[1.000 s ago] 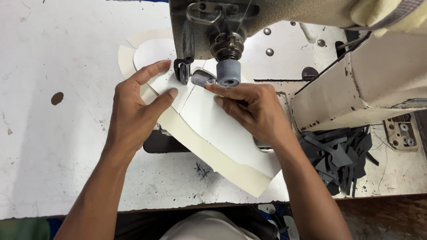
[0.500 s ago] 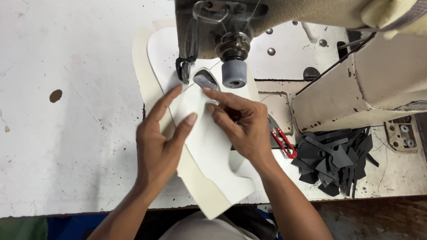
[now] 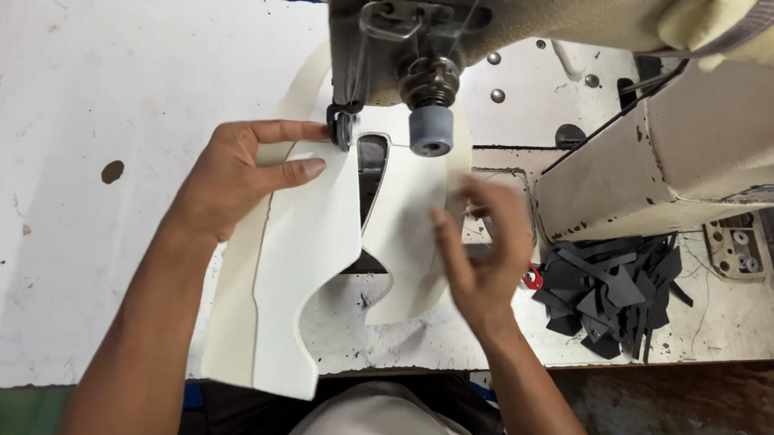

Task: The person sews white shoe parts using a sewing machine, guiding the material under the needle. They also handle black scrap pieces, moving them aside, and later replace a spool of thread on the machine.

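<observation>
Both hands, left (image 3: 233,177) and right (image 3: 483,250) (blurred), press flat, fingers spread, on white cut piece (image 3: 304,257).

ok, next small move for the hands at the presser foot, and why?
Probably bring the right hand flat onto the right wing of the white U-shaped piece. The left hand already presses the left wing beside the presser foot, while the right hand is blurred and I cannot tell whether it touches the piece. That side looks unsteadied.
</observation>
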